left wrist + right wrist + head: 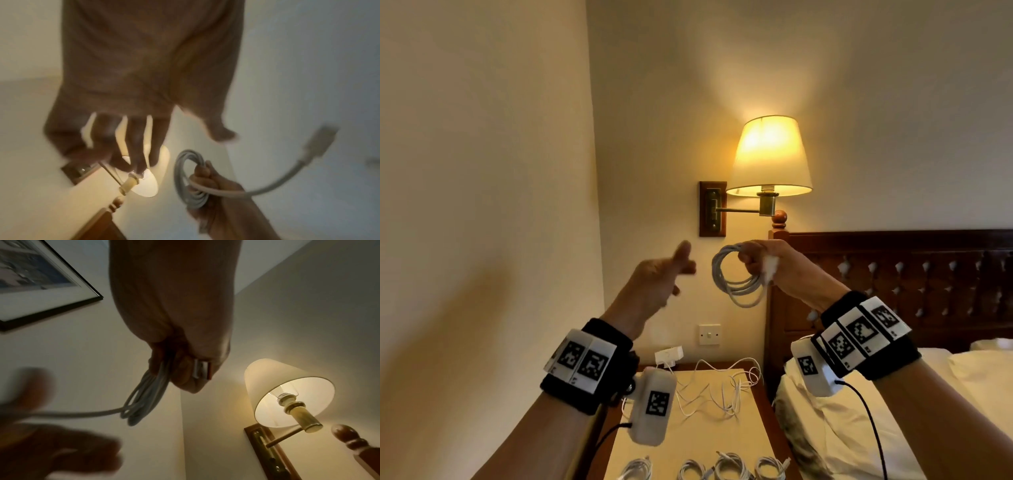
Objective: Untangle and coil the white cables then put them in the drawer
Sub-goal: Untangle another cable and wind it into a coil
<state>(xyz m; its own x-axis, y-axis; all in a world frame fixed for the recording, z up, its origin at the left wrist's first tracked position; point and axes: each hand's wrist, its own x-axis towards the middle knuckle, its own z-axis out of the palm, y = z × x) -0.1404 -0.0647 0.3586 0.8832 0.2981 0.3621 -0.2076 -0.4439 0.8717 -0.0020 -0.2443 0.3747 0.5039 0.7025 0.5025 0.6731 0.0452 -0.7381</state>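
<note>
My right hand (763, 263) is raised in front of the wall and grips a coiled white cable (736, 279). In the right wrist view its thumb pins a USB plug (202, 369) against the coil (144, 395). A loose tail with a second plug (318, 141) sticks out of the coil (188, 177) toward my left hand (669, 270). That hand is blurred, fingers spread, holding nothing, just left of the coil. A tangle of white cables (722, 387) lies on the nightstand (688, 442) below. Several coiled cables (729, 466) lie along its near edge. No drawer shows.
A lit wall lamp (770, 157) on a brass arm hangs just above my hands. The dark wooden headboard (893, 274) and the bed (893, 411) are to the right. A white adapter (669, 356) and a wall switch (709, 334) sit behind the nightstand. A wall closes the left side.
</note>
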